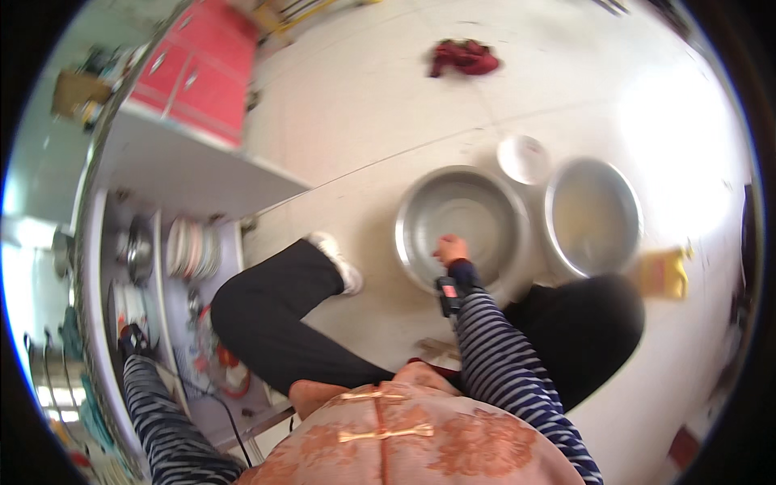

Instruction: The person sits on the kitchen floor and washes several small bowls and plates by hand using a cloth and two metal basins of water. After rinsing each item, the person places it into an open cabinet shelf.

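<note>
My right hand [451, 248] hangs over the near-left part of a large metal basin [522, 225] on the floor. Its fingers are curled in, and nothing shows in them. On the left, my left hand [128, 323] reaches into the lower shelf of an open cabinet. It is small and blurred at a stack of white dishes [130, 303], and whether it grips them cannot be told. Beside that stack, behind a divider, plates [193, 248] stand on edge. A metal bowl [139, 248] sits farther along the same compartment as my left hand.
A second metal basin [635, 206] with cloudy liquid stands at the right, near a white round dish or lid [522, 159]. By my right knee is a yellow jug [664, 274]. Dark red cloth [464, 57] lies farther off. An open cabinet door [206, 157] juts out left.
</note>
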